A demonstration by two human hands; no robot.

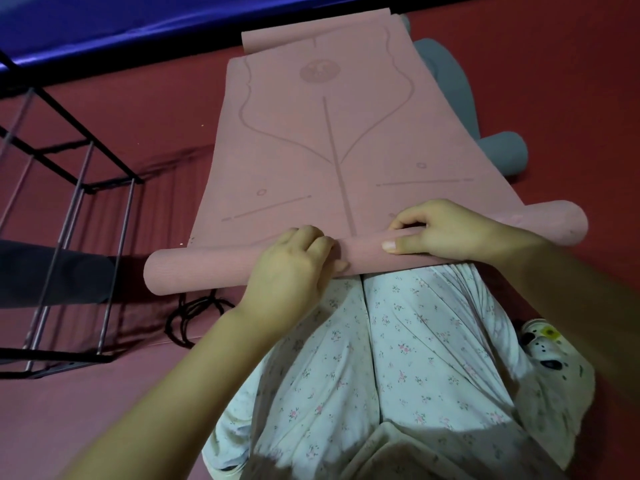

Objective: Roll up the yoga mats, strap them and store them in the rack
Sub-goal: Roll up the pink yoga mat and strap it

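The pink yoga mat (332, 133) lies stretched out on the red floor (554, 81), its near end already wound into a thick roll that sits right against the person's knees. The left hand (294, 268) curls over the top of that roll near its middle, fingers bent down onto it and gripping. Just to its right, the right hand (446, 230) holds the same roll, fingers hooked over the far side and the thumb pressed flat along the near face. Beyond both hands the flat part of the mat runs away, printed with alignment lines and a round emblem, and its far end curls up slightly.

Out past the right hand, a rolled grey mat (502, 150) lies beside the pink one, partly under its edge. Off to the left of the left hand stands a black wire rack (86, 188) with a dark rolled mat (59, 271) resting inside it. Below that hand, a black strap (194, 317) lies tangled on the floor.
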